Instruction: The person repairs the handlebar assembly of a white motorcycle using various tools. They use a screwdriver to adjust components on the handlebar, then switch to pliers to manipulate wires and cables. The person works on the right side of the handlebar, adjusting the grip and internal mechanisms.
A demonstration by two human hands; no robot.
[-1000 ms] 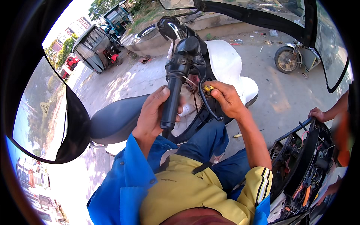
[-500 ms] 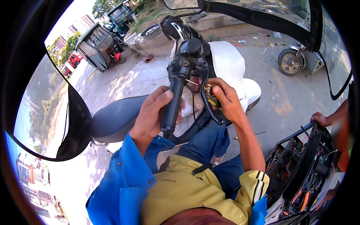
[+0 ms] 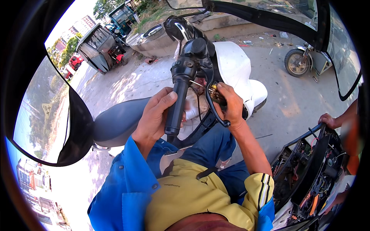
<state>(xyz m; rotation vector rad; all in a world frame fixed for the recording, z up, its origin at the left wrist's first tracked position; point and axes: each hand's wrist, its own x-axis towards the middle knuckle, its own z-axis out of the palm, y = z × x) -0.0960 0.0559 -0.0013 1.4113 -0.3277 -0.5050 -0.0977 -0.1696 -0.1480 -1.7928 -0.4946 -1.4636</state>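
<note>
The black handlebar grip (image 3: 177, 107) of a white two-wheeler points toward me. My left hand (image 3: 154, 113) is wrapped round it, thumb along the near side and fingers mostly hidden behind. On the right of the black brake lever (image 3: 218, 118), my right hand (image 3: 232, 104) grips a small tool (image 3: 214, 93) with yellow, black and brass-coloured parts; its exact kind is unclear, as the fingers cover much of it. A thin pale rod (image 3: 197, 83) sticks out between the grip clamp and the lever.
A grey seat (image 3: 119, 117) and white body panel (image 3: 233, 63) flank the handlebar. At right, another person's hand (image 3: 327, 120) rests on a black frame full of wires (image 3: 308, 169). A dark mirror-like panel (image 3: 42, 111) stands left; a covered three-wheeler (image 3: 94, 48) is parked behind.
My right hand has shifted its hold on the tool: the fingers turned up and the brass-coloured parts show more. My left hand stays on the grip.
</note>
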